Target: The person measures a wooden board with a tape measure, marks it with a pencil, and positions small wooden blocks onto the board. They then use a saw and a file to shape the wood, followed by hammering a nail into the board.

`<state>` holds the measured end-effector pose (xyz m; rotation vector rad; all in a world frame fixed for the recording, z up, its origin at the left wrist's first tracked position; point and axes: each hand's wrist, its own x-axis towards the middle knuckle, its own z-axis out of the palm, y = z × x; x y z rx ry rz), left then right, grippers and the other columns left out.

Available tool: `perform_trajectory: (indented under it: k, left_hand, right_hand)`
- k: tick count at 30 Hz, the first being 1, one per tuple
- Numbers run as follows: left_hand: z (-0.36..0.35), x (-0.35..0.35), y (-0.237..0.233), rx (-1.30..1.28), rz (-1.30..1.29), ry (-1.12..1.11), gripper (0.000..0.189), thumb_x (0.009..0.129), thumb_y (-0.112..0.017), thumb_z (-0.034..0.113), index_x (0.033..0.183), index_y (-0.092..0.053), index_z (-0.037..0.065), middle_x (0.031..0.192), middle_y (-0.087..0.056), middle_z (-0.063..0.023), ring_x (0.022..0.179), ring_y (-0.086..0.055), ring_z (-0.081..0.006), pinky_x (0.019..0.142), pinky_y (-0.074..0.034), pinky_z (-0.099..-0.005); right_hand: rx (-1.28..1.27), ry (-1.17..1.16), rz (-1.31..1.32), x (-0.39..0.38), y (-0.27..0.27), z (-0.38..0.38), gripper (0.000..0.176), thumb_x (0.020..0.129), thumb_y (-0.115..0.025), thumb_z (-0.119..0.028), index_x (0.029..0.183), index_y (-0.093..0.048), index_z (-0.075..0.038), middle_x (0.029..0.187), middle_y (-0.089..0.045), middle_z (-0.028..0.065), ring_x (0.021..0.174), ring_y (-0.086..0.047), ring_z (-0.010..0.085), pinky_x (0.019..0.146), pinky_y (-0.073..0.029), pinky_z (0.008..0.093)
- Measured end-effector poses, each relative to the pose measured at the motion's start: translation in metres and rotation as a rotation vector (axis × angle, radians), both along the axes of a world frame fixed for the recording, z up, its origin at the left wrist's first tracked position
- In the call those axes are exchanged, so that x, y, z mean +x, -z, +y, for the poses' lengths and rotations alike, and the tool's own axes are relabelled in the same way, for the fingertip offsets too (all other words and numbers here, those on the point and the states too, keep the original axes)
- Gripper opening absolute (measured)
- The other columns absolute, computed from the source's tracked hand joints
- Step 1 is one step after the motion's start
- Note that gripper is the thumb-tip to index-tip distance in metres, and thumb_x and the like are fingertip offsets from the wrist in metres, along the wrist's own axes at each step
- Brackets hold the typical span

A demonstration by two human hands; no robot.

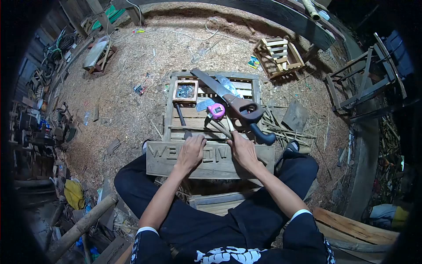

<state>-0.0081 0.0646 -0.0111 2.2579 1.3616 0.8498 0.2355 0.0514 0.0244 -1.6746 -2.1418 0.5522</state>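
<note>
Across my lap lies a wooden board (167, 167) with raised wooden letters, a W and an E among them. My left hand (190, 152) rests on it, fingers curled near the far edge; whatever they hold is hidden. Over the board's right part, my right hand (244, 152) has its fingers closed at the handle end of a small hammer (217, 126). A pale thin stick (230, 123) also ends at these fingers. Just beyond lie a pink tape measure (216, 110), a handsaw (246, 109) and a dark-handled tool (180, 113).
The tools lie on a low slatted table (168, 115), beside a wooden box of nails or similar small pieces (186, 82). A slatted crate (293, 66) stands at the back right. Thin sticks (285, 130) lie right of the table. Shavings cover the ground.
</note>
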Motion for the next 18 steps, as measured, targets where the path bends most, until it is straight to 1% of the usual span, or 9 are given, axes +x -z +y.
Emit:
perform_trajectory:
  k: [3,5,6,7,10,13,15,16,18]
  left_hand:
    - [0.017,-0.005,-0.001,-0.01,-0.012,0.003,0.011,0.102,-0.06,0.012,0.102,-0.058,0.001,0.087,-0.062,-0.0212,0.083,-0.06,-0.0419,0.077,-0.046,-0.0518]
    - [0.025,-0.009,-0.005,-0.037,0.007,-0.01,0.011,0.102,-0.06,0.012,0.101,-0.058,0.001,0.087,-0.063,-0.022,0.086,-0.061,-0.043,0.077,-0.046,-0.0523]
    - [0.028,-0.009,-0.007,-0.037,-0.006,-0.013,0.012,0.101,-0.063,0.012,0.099,-0.06,0.001,0.086,-0.064,-0.0207,0.088,-0.061,-0.0422,0.078,-0.047,-0.0523]
    - [0.029,-0.007,-0.009,-0.037,-0.006,-0.01,0.012,0.101,-0.063,0.012,0.099,-0.06,0.001,0.086,-0.064,-0.0207,0.088,-0.061,-0.0422,0.078,-0.047,-0.0523]
    - [0.029,-0.002,-0.022,0.024,-0.004,-0.015,0.014,0.098,-0.069,0.014,0.098,-0.065,0.001,0.09,-0.067,-0.0183,0.09,-0.064,-0.0391,0.079,-0.049,-0.049]
    - [0.024,0.008,-0.031,0.213,-0.116,0.004,0.008,0.094,-0.074,0.007,0.1,-0.071,0.003,0.097,-0.071,-0.0155,0.09,-0.069,-0.0333,0.081,-0.053,-0.0425]
    - [0.012,0.016,-0.027,0.033,-0.366,-0.057,0.01,0.092,-0.077,0.004,0.102,-0.074,0.004,0.098,-0.073,-0.012,0.087,-0.073,-0.0245,0.076,-0.056,-0.0361]
    - [0.006,0.021,-0.032,-0.026,-0.403,-0.079,0.008,0.091,-0.078,0.004,0.099,-0.075,0.003,0.095,-0.075,-0.0101,0.083,-0.073,-0.0195,0.072,-0.057,-0.0326]
    - [-0.011,0.036,-0.042,-0.044,-0.425,-0.072,0.008,0.09,-0.08,0.005,0.096,-0.076,0.003,0.092,-0.076,-0.01,0.082,-0.073,-0.0196,0.071,-0.056,-0.0327]
  right_hand:
    - [-0.021,0.019,0.018,-0.004,0.001,0.008,0.024,0.104,-0.062,-0.022,0.113,-0.049,-0.003,0.092,-0.066,0.021,0.083,-0.067,0.0441,0.068,-0.051,0.0545]
    - [0.008,0.018,0.055,-0.009,0.005,0.013,0.029,0.103,-0.064,-0.023,0.121,-0.051,-0.003,0.088,-0.068,0.0261,0.082,-0.068,0.0486,0.068,-0.05,0.0592]
    - [-0.036,0.028,0.017,-0.01,0.009,0.015,0.028,0.103,-0.064,-0.022,0.12,-0.053,-0.003,0.096,-0.068,0.0239,0.086,-0.067,0.0457,0.072,-0.049,0.0567]
    - [-0.036,0.032,0.017,-0.009,0.012,0.015,0.028,0.103,-0.064,-0.022,0.12,-0.053,-0.003,0.096,-0.068,0.0239,0.086,-0.067,0.0457,0.072,-0.049,0.0567]
    - [0.131,0.012,0.009,-0.008,0.01,0.015,0.027,0.102,-0.065,-0.02,0.119,-0.056,-0.002,0.103,-0.065,0.0208,0.09,-0.065,0.0413,0.076,-0.048,0.052]
    - [0.31,0.025,-0.036,0.0,-0.01,0.012,0.023,0.102,-0.063,-0.021,0.114,-0.057,-0.002,0.101,-0.061,0.0158,0.092,-0.062,0.0344,0.079,-0.044,0.0466]
    - [0.281,0.082,0.049,0.013,-0.03,-0.001,0.024,0.102,-0.062,-0.019,0.117,-0.059,-0.001,0.099,-0.061,0.0162,0.092,-0.062,0.035,0.08,-0.044,0.0463]
    - [0.208,0.112,0.09,0.022,-0.038,-0.01,0.029,0.103,-0.063,-0.019,0.125,-0.058,-0.002,0.106,-0.065,0.0192,0.098,-0.064,0.0385,0.082,-0.047,0.0484]
    - [0.115,0.203,0.165,0.032,-0.051,-0.036,0.03,0.102,-0.064,-0.021,0.126,-0.058,-0.003,0.108,-0.067,0.021,0.099,-0.066,0.041,0.082,-0.049,0.0499]
